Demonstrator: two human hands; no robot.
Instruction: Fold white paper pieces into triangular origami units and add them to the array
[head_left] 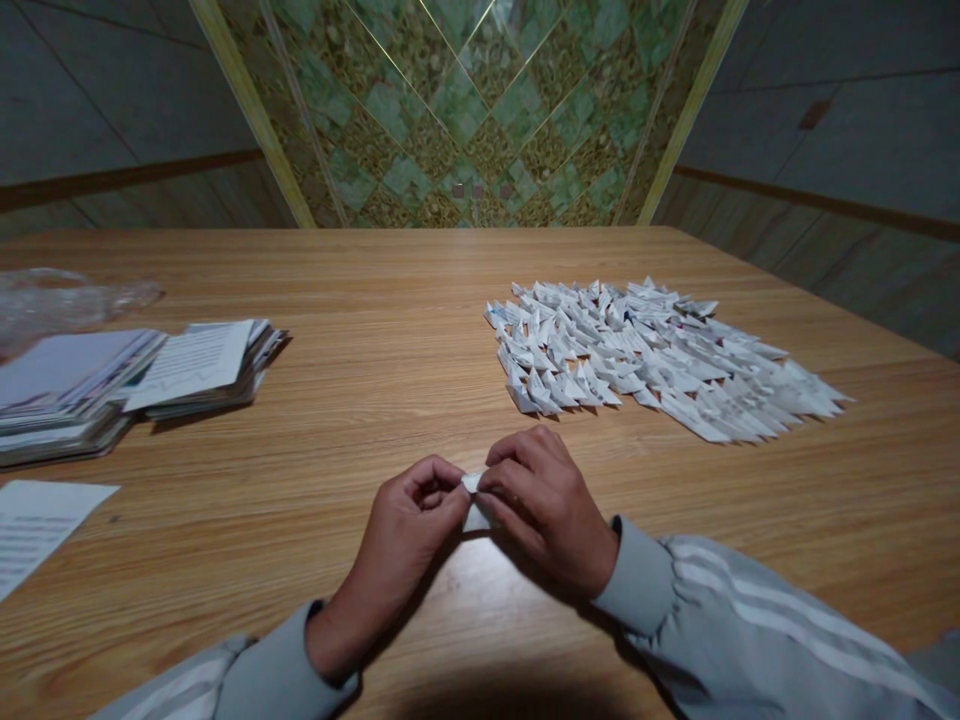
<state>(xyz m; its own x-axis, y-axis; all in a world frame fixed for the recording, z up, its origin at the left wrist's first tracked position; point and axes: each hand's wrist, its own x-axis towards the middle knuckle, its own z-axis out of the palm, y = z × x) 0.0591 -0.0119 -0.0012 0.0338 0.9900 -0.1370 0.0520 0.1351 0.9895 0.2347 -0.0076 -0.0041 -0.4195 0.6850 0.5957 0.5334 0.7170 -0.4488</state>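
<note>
My left hand [405, 525] and right hand [544, 505] pinch a small folded paper piece [474, 500] between closed fingertips, low over the wooden table [375, 330]. Folded paper pile [645, 355] at 1 o'clock; paper stacks [127, 380] at 10 o'clock. Green patterned wall panel [465, 110] at 12 o'clock.

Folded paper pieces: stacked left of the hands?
No, the folded paper pieces lie spread on the table to the right, beyond the right hand; flat paper stacks sit left.

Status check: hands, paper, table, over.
Left hand and right hand both pinching a small folded paper piece. Folded pieces piled at right. Paper stacks at left.
</note>
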